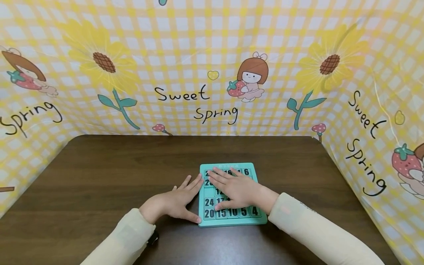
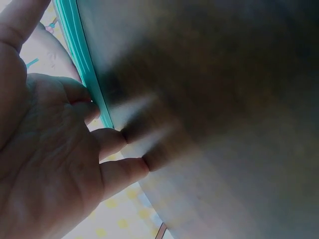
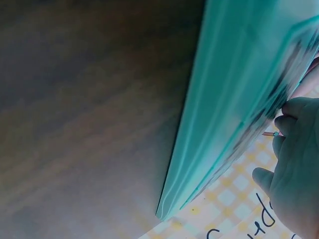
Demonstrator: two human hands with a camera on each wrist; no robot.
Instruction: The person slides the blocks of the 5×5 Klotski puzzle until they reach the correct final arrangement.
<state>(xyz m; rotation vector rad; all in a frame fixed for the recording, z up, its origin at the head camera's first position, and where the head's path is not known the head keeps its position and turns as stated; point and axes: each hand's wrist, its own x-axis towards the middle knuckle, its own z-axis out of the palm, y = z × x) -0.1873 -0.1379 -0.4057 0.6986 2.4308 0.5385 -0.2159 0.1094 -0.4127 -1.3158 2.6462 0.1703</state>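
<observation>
A turquoise sliding number puzzle (image 1: 233,221) lies flat on the table, its tiles printed with black numbers. My left hand (image 1: 177,202) is at its left side, with thumb and fingertips against the frame's edge. In the left wrist view, the fingers of that hand (image 2: 55,144) reach along the puzzle's side (image 2: 82,55). Spread over the tiles, my right hand (image 1: 241,189) covers much of the middle rows. A tile-less gap shows at the left of the third row. The right wrist view has this hand (image 3: 299,164) over the puzzle face, its fingertips partly hidden.
The dark brown wooden table (image 1: 109,169) extends around the puzzle on all sides. A yellow checked cloth (image 1: 185,55) with printed flowers and "Sweet Spring" lettering stands behind the table and along both sides. Something small and black (image 1: 153,237) sits at the left cuff.
</observation>
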